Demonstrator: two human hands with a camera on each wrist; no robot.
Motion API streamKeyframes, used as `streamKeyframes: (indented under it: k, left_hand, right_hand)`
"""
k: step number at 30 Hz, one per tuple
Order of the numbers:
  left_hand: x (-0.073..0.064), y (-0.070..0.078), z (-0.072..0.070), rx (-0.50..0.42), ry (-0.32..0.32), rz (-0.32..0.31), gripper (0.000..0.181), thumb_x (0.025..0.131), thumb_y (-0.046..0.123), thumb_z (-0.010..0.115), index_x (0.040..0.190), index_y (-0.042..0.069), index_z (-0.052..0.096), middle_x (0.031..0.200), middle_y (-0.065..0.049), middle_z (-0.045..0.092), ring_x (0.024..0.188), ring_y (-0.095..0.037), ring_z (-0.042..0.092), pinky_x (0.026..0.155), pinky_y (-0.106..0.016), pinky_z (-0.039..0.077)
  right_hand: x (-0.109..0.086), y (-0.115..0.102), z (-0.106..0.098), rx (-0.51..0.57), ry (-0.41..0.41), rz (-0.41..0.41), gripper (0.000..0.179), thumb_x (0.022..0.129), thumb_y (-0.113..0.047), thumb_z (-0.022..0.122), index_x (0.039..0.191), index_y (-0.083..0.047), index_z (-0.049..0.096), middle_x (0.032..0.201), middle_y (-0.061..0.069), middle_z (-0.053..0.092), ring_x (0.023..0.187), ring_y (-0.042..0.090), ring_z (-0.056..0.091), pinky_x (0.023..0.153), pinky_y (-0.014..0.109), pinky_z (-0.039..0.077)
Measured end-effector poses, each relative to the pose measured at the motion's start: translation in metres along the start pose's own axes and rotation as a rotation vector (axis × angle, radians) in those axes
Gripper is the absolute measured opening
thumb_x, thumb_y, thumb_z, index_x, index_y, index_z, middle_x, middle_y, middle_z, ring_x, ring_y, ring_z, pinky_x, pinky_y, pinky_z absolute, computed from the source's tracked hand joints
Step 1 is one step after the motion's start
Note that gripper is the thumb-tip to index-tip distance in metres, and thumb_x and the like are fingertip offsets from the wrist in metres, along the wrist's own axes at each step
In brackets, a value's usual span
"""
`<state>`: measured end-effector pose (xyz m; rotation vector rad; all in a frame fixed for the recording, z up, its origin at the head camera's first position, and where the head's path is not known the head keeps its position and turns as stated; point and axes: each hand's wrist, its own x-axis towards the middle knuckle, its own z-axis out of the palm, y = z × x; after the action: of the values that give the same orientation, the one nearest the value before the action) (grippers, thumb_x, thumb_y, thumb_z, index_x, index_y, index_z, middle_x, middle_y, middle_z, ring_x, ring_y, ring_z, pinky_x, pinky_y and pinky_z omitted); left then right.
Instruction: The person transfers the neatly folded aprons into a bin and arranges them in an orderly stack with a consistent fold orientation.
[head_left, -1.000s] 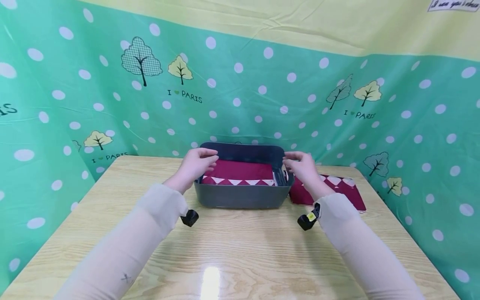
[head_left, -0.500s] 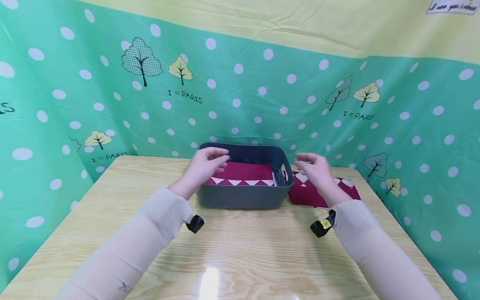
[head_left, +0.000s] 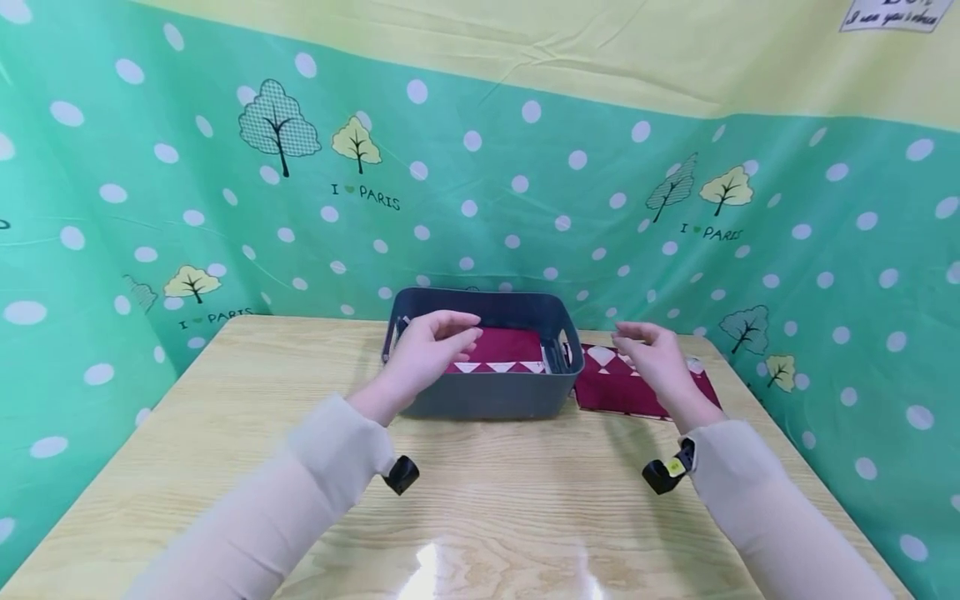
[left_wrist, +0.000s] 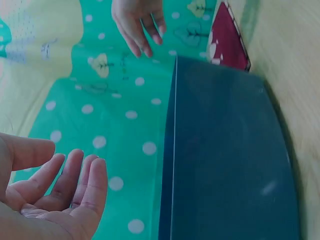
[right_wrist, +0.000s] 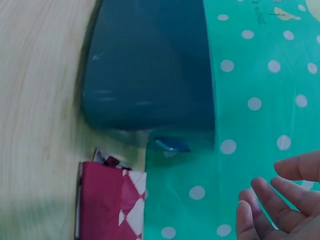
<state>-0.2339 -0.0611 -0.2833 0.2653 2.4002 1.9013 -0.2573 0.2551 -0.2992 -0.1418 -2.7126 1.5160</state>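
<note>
A dark grey-blue plastic basket stands toward the back of the table. Inside it lies a folded maroon cloth with a band of white triangles. My left hand hovers in front of the basket's left part, fingers loosely bent and holding nothing; its wrist view shows the palm and fingers apart from the basket wall. To the right, my right hand is raised over a second folded maroon cloth with white diamonds, which lies on the table beside the basket. Nothing is in that hand either.
The pale wood table reaches toward me in front of the basket. A green dotted curtain hangs close behind and along both sides. A small black camera sits at my left wrist, and another camera at my right.
Both hands have moved off the basket's two ends. They shifted rightward and nearer to me, the right hand now clear of the rim. The basket and cloths stay put.
</note>
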Motion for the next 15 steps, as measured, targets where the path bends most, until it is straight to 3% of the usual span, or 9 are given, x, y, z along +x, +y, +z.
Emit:
streamKeyframes:
  k: [5, 11, 15]
  left_hand:
    - [-0.010, 0.003, 0.011, 0.004, -0.020, 0.044, 0.032, 0.097, 0.013, 0.062, 0.128, 0.004, 0.063, 0.122, -0.016, 0.068, 0.099, -0.022, 0.069, 0.092, -0.037, 0.057]
    - [-0.017, 0.001, 0.023, 0.014, -0.040, 0.070, 0.030, 0.097, 0.013, 0.063, 0.125, 0.004, 0.065, 0.120, -0.016, 0.069, 0.099, -0.026, 0.068, 0.090, -0.035, 0.058]
    - [-0.019, -0.004, 0.029, -0.001, -0.048, 0.077, 0.029, 0.096, 0.011, 0.063, 0.124, 0.003, 0.066, 0.118, -0.015, 0.070, 0.100, -0.028, 0.067, 0.089, -0.034, 0.058]
  right_hand:
    - [-0.002, 0.011, -0.005, -0.004, 0.014, 0.013, 0.048, 0.104, -0.022, 0.049, 0.148, -0.002, 0.043, 0.146, 0.023, 0.047, 0.132, 0.038, 0.049, 0.109, 0.044, 0.045]
    - [-0.007, 0.022, -0.008, -0.040, 0.030, -0.005, 0.048, 0.104, -0.023, 0.050, 0.147, -0.003, 0.045, 0.146, 0.022, 0.050, 0.125, 0.035, 0.053, 0.086, 0.019, 0.049]
    - [-0.012, 0.026, -0.007, -0.042, 0.034, -0.015, 0.048, 0.104, -0.025, 0.050, 0.145, -0.002, 0.047, 0.143, 0.023, 0.052, 0.121, 0.035, 0.055, 0.084, 0.018, 0.050]
